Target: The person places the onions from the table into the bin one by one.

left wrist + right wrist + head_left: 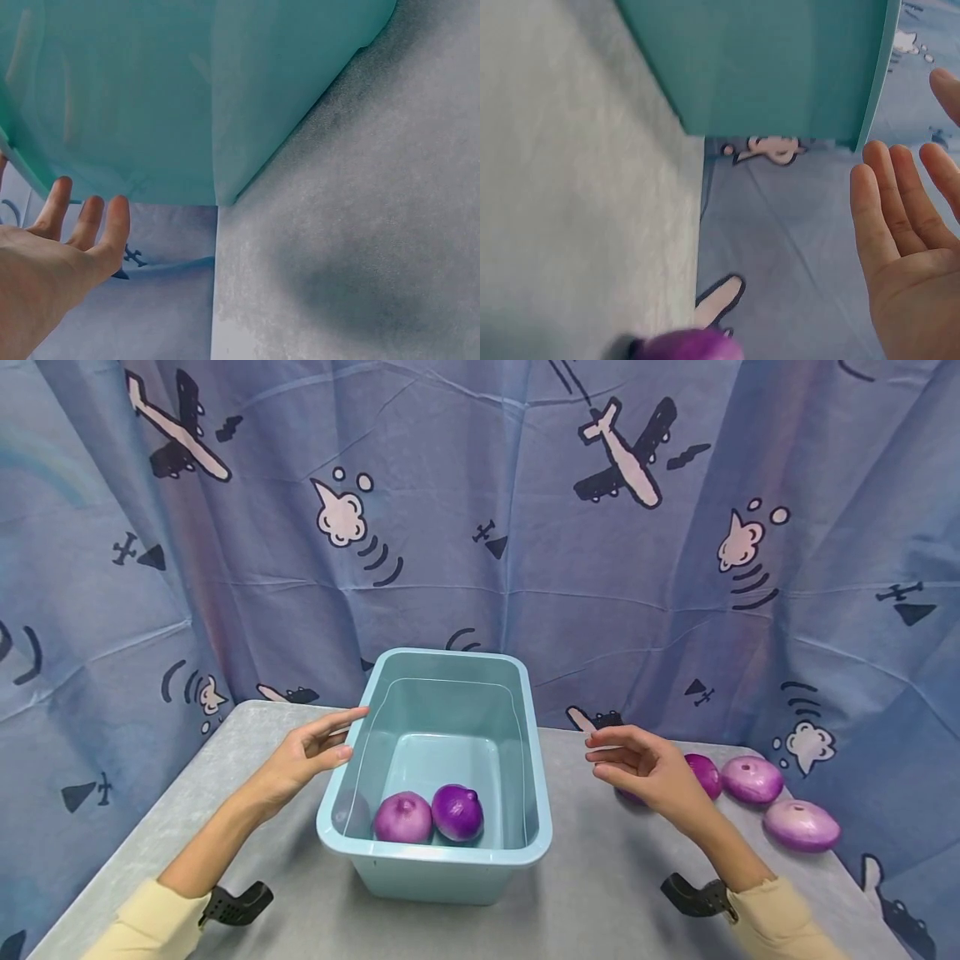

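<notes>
A light blue plastic bin (438, 853) stands in the middle of the table, with a pale purple onion (403, 817) and a darker purple onion (458, 813) side by side at its near end. My left hand (303, 752) is at the bin's left rim, fingers extended and fingertips right at the edge. In the left wrist view its fingers (116, 225) show beside the bin's outer wall. To the right of the bin, my right hand (648, 772) is raised with loosely bent fingers and nothing in it. It partly hides purple onions (705, 776) behind it.
Farther right on the table (585, 877) lie a pink-purple onion (752, 779) and a paler, longer onion (802, 825) near the right edge. A blue curtain (450, 527) printed with airplanes hangs behind the table and along its sides.
</notes>
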